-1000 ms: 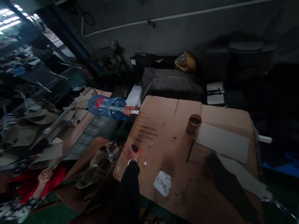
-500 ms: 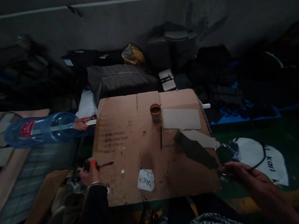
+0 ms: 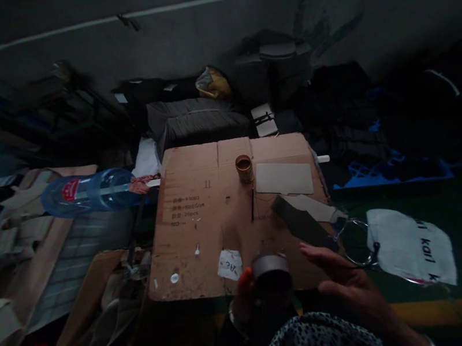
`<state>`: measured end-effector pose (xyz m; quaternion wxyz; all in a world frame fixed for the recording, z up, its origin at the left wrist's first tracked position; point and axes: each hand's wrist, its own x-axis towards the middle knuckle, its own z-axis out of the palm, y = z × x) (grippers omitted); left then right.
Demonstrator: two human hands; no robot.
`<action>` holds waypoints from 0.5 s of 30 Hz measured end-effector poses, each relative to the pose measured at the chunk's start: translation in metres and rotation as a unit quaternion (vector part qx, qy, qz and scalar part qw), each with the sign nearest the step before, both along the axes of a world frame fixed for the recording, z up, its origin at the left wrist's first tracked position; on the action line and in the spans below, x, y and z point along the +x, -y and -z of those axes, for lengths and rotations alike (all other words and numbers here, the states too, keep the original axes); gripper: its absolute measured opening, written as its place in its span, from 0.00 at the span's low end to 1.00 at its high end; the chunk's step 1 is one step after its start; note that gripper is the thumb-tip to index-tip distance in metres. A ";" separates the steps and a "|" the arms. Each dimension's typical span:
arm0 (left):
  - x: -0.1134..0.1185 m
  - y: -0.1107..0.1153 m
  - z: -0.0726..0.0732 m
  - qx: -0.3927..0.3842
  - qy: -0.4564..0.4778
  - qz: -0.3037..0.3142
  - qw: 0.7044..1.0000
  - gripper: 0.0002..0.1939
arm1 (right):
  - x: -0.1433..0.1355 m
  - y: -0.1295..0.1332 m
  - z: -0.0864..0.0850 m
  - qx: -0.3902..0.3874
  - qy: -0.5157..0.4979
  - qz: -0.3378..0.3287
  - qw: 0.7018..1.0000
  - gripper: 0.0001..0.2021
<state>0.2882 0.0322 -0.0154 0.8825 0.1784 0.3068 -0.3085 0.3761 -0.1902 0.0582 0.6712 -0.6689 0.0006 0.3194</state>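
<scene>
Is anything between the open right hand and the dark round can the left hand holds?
Nothing visible. The left hand grips the dark round can at the near edge of the cardboard work surface; the right hand is open just beside it, with only a bare gap between.

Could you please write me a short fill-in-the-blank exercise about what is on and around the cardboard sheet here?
1. The left hand holds a grey ____.
2. The small brown cup stands on the ____ sheet.
3. The blue bottle lies to the ____ of that sheet.
4. The right hand is ____, holding nothing.

Missing words: roll of tape; cardboard; left; open
</scene>
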 end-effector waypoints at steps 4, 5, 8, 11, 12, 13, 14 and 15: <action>0.020 0.066 -0.016 -0.212 0.063 -0.021 0.975 0.48 | -0.007 0.007 -0.008 0.007 -0.055 -0.021 0.998 0.40; 0.026 0.074 -0.021 -0.239 0.068 -0.013 0.969 0.47 | -0.009 0.010 -0.011 0.008 -0.079 -0.019 0.997 0.44; 0.041 0.083 -0.035 -0.280 0.070 0.003 0.958 0.44 | -0.016 0.021 -0.013 0.004 -0.116 0.017 0.993 0.53; 0.050 0.086 -0.042 -0.286 0.046 0.013 0.957 0.41 | -0.024 0.031 -0.007 -0.008 -0.116 0.053 0.992 0.55; 0.051 0.088 -0.042 -0.284 0.038 0.005 0.958 0.38 | -0.025 0.033 -0.004 -0.006 -0.111 0.063 0.992 0.54; 0.051 0.090 -0.041 -0.280 0.032 -0.006 0.960 0.34 | -0.026 0.034 -0.003 -0.008 -0.098 0.073 0.992 0.53; 0.050 0.092 -0.038 -0.270 0.032 -0.016 0.962 0.31 | -0.026 0.034 -0.002 -0.017 -0.080 0.081 0.993 0.52; 0.049 0.093 -0.032 -0.255 0.039 -0.011 0.966 0.30 | -0.025 0.033 -0.004 -0.034 -0.056 0.091 0.994 0.51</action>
